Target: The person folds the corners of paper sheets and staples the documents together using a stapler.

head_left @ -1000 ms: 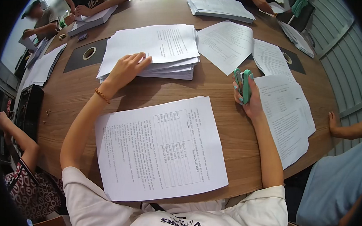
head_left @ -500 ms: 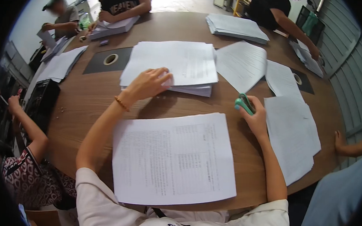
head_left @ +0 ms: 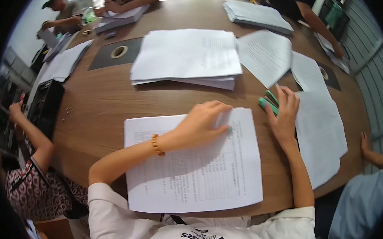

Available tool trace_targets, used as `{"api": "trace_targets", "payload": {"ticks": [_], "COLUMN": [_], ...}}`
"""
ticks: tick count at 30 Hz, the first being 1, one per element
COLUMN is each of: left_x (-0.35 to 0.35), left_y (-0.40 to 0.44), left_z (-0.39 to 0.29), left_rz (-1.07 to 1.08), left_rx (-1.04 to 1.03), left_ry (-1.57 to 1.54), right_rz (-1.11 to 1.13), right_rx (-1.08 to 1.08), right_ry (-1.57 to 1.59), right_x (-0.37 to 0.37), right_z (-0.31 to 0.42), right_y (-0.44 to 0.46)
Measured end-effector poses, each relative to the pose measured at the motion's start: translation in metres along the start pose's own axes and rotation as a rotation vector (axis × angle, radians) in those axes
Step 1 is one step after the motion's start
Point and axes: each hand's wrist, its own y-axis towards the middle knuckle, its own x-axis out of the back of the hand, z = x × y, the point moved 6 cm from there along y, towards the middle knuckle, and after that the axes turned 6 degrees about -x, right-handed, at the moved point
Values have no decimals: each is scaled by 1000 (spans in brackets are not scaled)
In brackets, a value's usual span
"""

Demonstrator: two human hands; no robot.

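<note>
A printed stack of sheets [head_left: 206,172] lies before me at the table's near edge. My left hand [head_left: 202,122], with a beaded bracelet at the wrist, rests across its upper part. Its fingers stretch toward the top edge and the thumb stands apart, so it is open. Right of the stack, a green stapler [head_left: 269,103] is beside the thumb of my right hand [head_left: 285,113]. That hand's fingers are extended and apart, no longer wrapped round the stapler. A thicker pile of paper [head_left: 186,54] sits farther back.
Loose printed sheets [head_left: 266,56] and overlapping papers [head_left: 320,135] cover the right side. Another pile [head_left: 257,17] stands at the back. A tape roll [head_left: 119,52] lies on a dark panel at left, near a black box [head_left: 47,109]. Other people sit around the table.
My left hand has left the far pile and come down onto the near stack. My right hand has loosened its fingers from the stapler. The view has tilted slightly.
</note>
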Motion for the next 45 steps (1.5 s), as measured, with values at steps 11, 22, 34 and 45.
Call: {"api": "trace_targets", "payload": {"ticks": [11, 22, 34, 45], "left_x": [-2, -2, -1, 3], "left_y": [-2, 1, 4, 7], "left_z": [5, 6, 5, 3], "left_rz": [56, 33, 40, 105], "left_rx": [206, 162, 235, 183], "left_ry": [-171, -228, -294, -170], "right_rz": [644, 640, 574, 583], "right_rx": [-828, -689, -216, -230], "right_ry": [1293, 1230, 648, 617], "right_x": [-6, -4, 8, 8], "right_z": [29, 41, 40, 44], "right_y": [-69, -76, -50, -52]}}
